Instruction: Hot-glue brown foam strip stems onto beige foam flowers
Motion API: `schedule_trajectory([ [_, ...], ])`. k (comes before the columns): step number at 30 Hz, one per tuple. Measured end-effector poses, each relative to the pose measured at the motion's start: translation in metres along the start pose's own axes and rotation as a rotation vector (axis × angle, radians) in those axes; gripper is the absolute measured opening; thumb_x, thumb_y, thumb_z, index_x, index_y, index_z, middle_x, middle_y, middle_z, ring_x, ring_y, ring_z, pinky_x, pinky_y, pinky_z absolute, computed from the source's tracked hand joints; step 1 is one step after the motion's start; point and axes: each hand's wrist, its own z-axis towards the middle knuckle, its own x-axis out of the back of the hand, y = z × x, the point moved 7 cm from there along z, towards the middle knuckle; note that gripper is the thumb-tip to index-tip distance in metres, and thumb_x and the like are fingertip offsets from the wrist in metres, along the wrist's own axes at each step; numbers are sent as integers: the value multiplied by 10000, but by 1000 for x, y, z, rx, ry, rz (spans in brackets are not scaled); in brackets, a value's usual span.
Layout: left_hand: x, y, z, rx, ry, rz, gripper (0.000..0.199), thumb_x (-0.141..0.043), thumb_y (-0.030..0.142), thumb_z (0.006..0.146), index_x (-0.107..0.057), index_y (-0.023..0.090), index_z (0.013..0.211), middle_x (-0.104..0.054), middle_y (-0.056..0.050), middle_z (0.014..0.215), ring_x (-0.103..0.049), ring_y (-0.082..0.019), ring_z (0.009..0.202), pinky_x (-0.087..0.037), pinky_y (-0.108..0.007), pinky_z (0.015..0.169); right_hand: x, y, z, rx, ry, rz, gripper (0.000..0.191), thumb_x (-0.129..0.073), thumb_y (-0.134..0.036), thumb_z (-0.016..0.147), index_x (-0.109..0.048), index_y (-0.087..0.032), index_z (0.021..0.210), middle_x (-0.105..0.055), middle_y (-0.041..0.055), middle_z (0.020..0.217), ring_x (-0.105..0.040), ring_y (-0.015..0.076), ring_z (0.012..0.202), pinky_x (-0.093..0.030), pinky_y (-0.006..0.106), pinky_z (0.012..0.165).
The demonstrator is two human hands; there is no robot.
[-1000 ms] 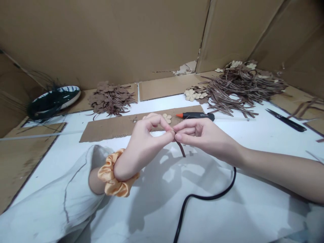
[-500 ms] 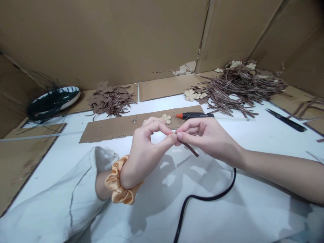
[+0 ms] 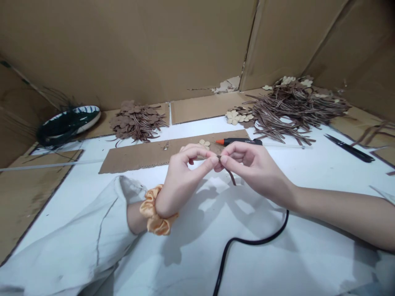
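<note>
My left hand (image 3: 187,176) and my right hand (image 3: 251,168) meet above the long cardboard strip (image 3: 148,155), their fingertips pinching a narrow brown strip (image 3: 231,176) between them. Its tail hangs down below my fingers, and its upper end is mostly hidden. Just beyond my hands lie a small cream flower cutout (image 3: 204,143) and a black hot glue gun (image 3: 239,142) with an orange tip. An orange satin scrunchie (image 3: 156,211) circles my left wrist.
Behind are a pile of brown cutouts (image 3: 135,122), cream flowers (image 3: 233,117) and a heap of brown strips (image 3: 296,107). Black scissors (image 3: 350,148) lie at right. A black cord (image 3: 247,241) crosses the white table (image 3: 185,263). Cardboard walls surround the table.
Both hands have shifted slightly right, with the fingers curling closer around the strip. Its tail, which slanted right half a second ago, now hangs more steeply downward.
</note>
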Motion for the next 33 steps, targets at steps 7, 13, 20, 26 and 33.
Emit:
schedule_trajectory([
  [7,13,-32,44,-156,20,390,284,-467,229,865,-656,125,1050,-624,-98,1017,-525,-216,981,-392,-348,920,15,1,7,-34,83,-15,147,-600,-289,851,-582,-167,771,-723,49,784,-677,150,755,-507,251,701],
  [13,-11,-63,58,-160,-267,619,460,-350,199,903,-495,108,1329,-520,-115,982,-496,-242,989,-394,-394,934,13,5,8,-73,55,9,140,-611,-289,842,-578,-165,785,-720,53,791,-684,157,783,-510,247,705],
  [20,-8,-60,56,-199,-244,502,275,-417,186,870,-565,134,1096,-560,-84,946,-531,-208,936,-423,-358,883,9,8,8,-75,8,-4,163,-611,-309,830,-569,-166,766,-698,49,773,-673,161,778,-505,262,706],
  [26,-1,-62,51,-34,-203,224,267,-495,225,846,-511,156,1104,-598,-38,870,-559,-148,761,-451,-289,747,7,17,9,-90,-56,-31,180,-606,-326,817,-564,-161,759,-661,31,721,-629,131,635,-447,221,505],
  [33,-10,-40,32,83,-277,-81,141,-532,283,847,-548,145,817,-596,-42,833,-569,-146,776,-463,-274,727,8,27,14,-121,-100,-154,142,-572,-284,812,-595,-146,788,-641,12,664,-474,59,441,-328,191,392],
])
